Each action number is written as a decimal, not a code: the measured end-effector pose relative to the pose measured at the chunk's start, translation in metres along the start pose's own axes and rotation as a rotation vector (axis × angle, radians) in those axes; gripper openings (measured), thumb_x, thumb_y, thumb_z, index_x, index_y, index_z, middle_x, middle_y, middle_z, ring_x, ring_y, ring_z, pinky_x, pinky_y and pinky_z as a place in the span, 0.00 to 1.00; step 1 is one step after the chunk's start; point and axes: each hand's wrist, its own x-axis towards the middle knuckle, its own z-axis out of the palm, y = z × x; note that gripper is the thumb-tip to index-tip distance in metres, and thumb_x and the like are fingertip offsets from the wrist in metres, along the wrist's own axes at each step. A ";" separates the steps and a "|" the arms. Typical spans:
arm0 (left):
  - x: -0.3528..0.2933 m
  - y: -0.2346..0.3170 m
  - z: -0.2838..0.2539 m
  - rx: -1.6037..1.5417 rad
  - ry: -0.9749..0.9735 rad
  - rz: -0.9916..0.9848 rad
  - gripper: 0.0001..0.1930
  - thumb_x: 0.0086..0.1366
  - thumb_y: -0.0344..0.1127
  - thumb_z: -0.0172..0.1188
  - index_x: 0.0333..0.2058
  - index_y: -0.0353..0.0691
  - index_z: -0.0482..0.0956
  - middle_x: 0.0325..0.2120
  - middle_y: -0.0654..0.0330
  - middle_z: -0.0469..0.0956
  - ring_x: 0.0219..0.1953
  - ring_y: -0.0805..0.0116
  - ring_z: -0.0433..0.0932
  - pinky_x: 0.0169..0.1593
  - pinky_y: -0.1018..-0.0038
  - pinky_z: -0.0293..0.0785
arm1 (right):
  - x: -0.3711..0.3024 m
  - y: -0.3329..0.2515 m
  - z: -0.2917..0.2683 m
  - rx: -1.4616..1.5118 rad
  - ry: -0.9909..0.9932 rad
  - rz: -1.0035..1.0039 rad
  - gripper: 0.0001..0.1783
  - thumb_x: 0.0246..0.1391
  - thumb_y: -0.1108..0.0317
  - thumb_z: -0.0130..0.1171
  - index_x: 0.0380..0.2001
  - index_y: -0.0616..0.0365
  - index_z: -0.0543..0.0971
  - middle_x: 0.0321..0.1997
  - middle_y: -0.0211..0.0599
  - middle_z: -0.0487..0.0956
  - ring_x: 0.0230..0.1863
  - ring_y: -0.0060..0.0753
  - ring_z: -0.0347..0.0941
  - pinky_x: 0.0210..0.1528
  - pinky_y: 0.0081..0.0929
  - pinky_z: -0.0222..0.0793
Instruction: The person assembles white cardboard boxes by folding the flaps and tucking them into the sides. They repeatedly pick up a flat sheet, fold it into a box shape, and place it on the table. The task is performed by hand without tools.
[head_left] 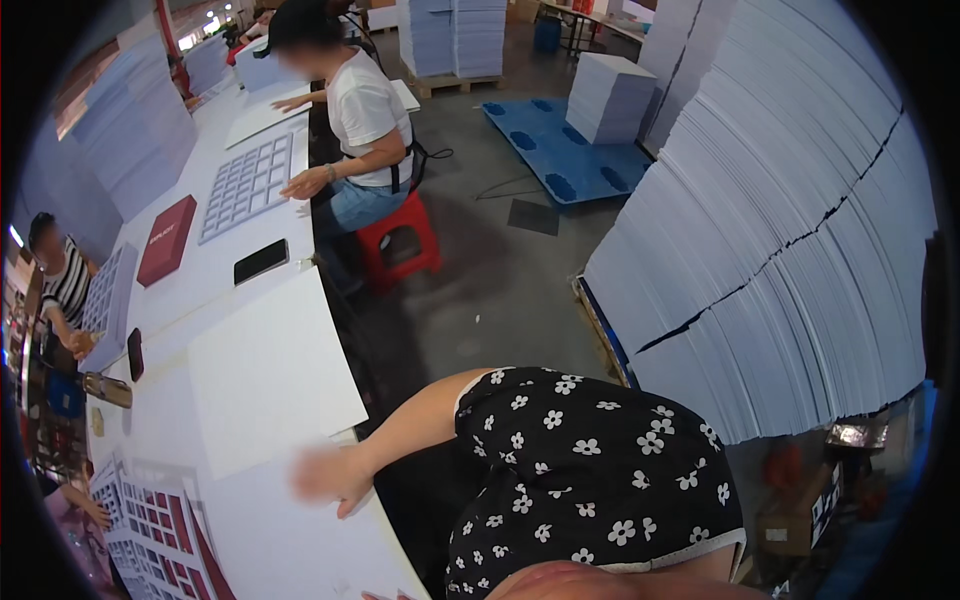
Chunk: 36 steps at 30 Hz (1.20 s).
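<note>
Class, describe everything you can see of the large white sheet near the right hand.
The white sheet is plain, four-cornered and apparently thin, like paper or card. It lies flat on the white table, its far end near a black phone, its right side along the table's edge. The blurred right hand is by its near edge; whether they touch is unclear.

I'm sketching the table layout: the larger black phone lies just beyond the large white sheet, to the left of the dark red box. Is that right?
Not quite: in the head view the larger black phone lies to the right of the dark red box, not left. It does lie just beyond the large white sheet.
</note>
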 end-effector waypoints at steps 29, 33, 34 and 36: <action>-0.024 -0.001 0.023 0.006 0.030 -0.230 0.32 0.70 0.56 0.45 0.62 0.38 0.65 0.63 0.37 0.61 0.65 0.35 0.59 0.64 0.45 0.58 | 0.003 -0.001 0.016 -0.039 0.389 -0.038 0.21 0.51 0.53 0.63 0.35 0.63 0.76 0.45 0.42 0.76 0.56 0.44 0.69 0.61 0.38 0.60; -0.025 0.001 0.023 0.002 0.035 -0.251 0.32 0.70 0.57 0.45 0.62 0.38 0.65 0.63 0.37 0.61 0.65 0.36 0.59 0.64 0.45 0.57 | 0.004 -0.002 0.013 -0.035 0.354 -0.024 0.21 0.51 0.53 0.63 0.36 0.63 0.76 0.46 0.42 0.75 0.56 0.44 0.68 0.62 0.38 0.60; -0.025 0.000 0.023 0.006 0.034 -0.256 0.32 0.70 0.57 0.44 0.62 0.38 0.65 0.63 0.37 0.61 0.65 0.36 0.59 0.64 0.45 0.57 | 0.004 -0.001 0.012 -0.032 0.343 -0.016 0.21 0.51 0.53 0.63 0.36 0.62 0.75 0.46 0.42 0.75 0.56 0.44 0.68 0.62 0.39 0.60; -0.025 0.000 0.023 0.009 0.036 -0.262 0.32 0.70 0.58 0.44 0.62 0.38 0.65 0.63 0.37 0.61 0.65 0.36 0.59 0.64 0.45 0.57 | 0.004 0.000 0.013 -0.025 0.381 -0.031 0.21 0.51 0.53 0.63 0.36 0.62 0.75 0.46 0.42 0.75 0.55 0.44 0.68 0.62 0.39 0.59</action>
